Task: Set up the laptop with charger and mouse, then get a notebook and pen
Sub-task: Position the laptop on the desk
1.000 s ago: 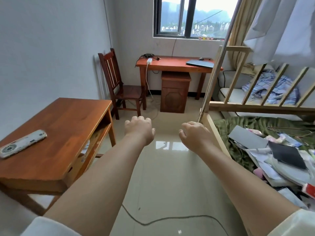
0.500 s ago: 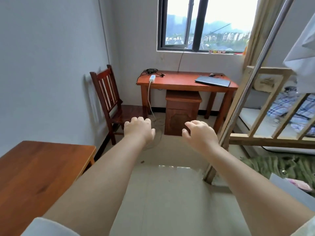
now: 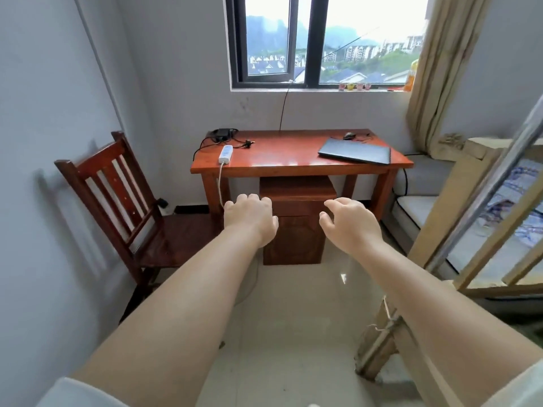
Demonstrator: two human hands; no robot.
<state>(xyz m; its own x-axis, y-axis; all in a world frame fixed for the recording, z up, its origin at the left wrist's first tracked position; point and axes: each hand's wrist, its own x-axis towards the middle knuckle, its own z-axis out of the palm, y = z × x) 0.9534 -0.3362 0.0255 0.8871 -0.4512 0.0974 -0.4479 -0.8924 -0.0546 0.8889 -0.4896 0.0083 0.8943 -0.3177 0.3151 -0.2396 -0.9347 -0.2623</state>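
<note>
A closed dark laptop (image 3: 355, 151) lies on the right part of a red-brown wooden desk (image 3: 282, 163) under the window. Behind it sits a dark mouse (image 3: 348, 136) with a thin cord. At the desk's left end are a black charger brick (image 3: 222, 132) with its cable and a white power strip (image 3: 226, 153). My left hand (image 3: 249, 217) and my right hand (image 3: 346, 221) are stretched forward in the air short of the desk, fingers loosely curled, holding nothing. No notebook or pen is visible.
A dark wooden chair (image 3: 123, 201) stands left of the desk against the wall. A small wooden cabinet (image 3: 296, 221) sits under the desk. A wooden bed frame (image 3: 470, 230) with a metal pole and a mattress fills the right side. Pale tiled floor lies between.
The view has moved closer to the desk. The low table on the left and the cluttered bed at the right have left the frame. Both hands stay outstretched and empty.
</note>
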